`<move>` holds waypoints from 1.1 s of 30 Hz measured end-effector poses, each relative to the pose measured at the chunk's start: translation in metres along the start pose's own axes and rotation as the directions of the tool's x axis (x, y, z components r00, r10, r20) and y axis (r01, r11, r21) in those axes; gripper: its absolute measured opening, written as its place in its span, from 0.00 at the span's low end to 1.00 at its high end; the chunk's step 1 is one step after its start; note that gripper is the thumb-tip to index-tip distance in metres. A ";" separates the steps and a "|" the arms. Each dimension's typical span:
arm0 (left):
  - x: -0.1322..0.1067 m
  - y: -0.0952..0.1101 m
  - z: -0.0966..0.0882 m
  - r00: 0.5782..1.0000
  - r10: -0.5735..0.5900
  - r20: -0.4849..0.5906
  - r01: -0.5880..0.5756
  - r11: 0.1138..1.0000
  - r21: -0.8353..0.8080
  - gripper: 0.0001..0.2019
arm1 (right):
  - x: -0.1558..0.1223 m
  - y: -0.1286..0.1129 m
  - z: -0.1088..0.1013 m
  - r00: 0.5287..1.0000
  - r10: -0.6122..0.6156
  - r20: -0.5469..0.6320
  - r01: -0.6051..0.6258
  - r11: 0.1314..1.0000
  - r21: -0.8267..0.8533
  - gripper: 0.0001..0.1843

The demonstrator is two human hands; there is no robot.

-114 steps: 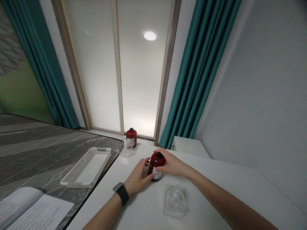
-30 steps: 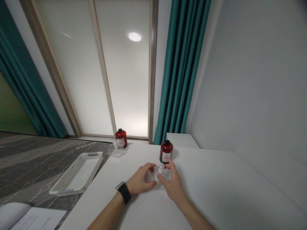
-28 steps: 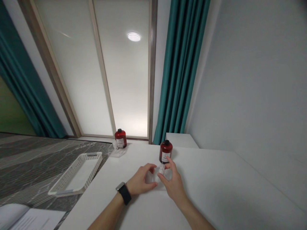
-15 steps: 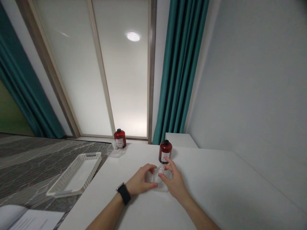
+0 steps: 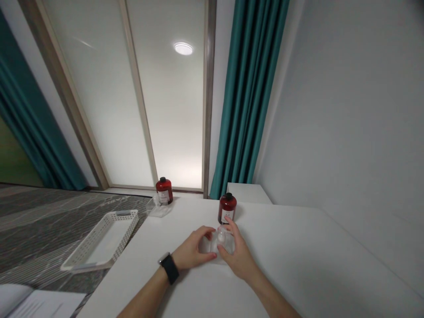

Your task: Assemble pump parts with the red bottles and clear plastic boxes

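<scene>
Both my hands close around a small clear plastic package [image 5: 221, 240] lying on the white table [image 5: 298, 260]. My left hand [image 5: 194, 251], with a black watch on the wrist, grips its left side. My right hand [image 5: 236, 251] pinches its right side, fingers curled over the top. A dark red bottle [image 5: 227, 207] with a black cap stands upright just beyond the package. A second red bottle [image 5: 163, 190] stands at the far left corner of the table, next to another clear package [image 5: 157, 207].
A white plastic basket [image 5: 102, 240] rests on the grey patterned bed surface [image 5: 39, 229] left of the table. An open book [image 5: 36, 304] lies at the bottom left. Teal curtains [image 5: 248, 101] flank a frosted window. A small white cabinet [image 5: 247, 194] stands behind the table.
3.8 s ago both hands held the red bottle; it now stands farther back and both hands hold the clear package. Over the last second the hands barely moved.
</scene>
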State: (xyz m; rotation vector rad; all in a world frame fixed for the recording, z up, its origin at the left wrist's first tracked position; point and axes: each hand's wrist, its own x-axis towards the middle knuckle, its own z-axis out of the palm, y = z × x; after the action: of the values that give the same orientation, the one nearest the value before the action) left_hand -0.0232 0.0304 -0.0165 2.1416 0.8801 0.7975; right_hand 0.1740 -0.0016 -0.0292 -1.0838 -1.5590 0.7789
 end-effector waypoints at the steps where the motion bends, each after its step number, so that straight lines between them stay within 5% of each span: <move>1: 0.000 0.000 0.000 1.000 -0.002 -0.001 0.002 1.000 0.006 0.28 | 0.000 0.000 0.001 1.000 0.012 -0.023 -0.012 1.000 0.000 0.40; 4: -0.001 0.000 0.000 1.000 -0.013 -0.006 0.013 1.000 0.027 0.29 | 0.003 0.001 0.001 0.996 0.034 -0.081 -0.032 0.999 0.022 0.40; 9: -0.001 -0.001 0.000 1.000 -0.012 -0.009 0.012 1.000 0.001 0.29 | 0.005 0.004 -0.004 0.998 -0.062 -0.010 0.062 0.995 0.082 0.40; 14: -0.001 -0.002 0.001 1.000 0.002 -0.023 -0.001 1.000 0.011 0.28 | 0.003 0.005 -0.002 0.995 -0.043 -0.085 0.044 0.999 0.005 0.39; 21: -0.001 0.001 0.002 1.000 0.010 -0.021 -0.009 1.000 0.023 0.27 | 0.001 -0.001 -0.001 0.999 -0.039 -0.001 0.039 0.999 0.005 0.41; 26: 0.000 0.002 0.002 1.000 0.005 -0.021 -0.005 1.000 0.016 0.28 | 0.000 -0.005 0.000 0.994 -0.059 -0.097 0.051 0.996 -0.079 0.38; 33: 0.000 0.001 0.002 1.000 0.022 -0.022 -0.022 1.000 0.007 0.28 | -0.002 -0.004 0.004 0.996 -0.063 -0.058 0.059 0.996 -0.061 0.39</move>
State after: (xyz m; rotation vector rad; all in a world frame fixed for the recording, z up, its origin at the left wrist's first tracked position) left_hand -0.0209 0.0289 -0.0169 2.1557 0.8728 0.8321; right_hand 0.1694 -0.0051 -0.0271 -1.0879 -1.5651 0.6569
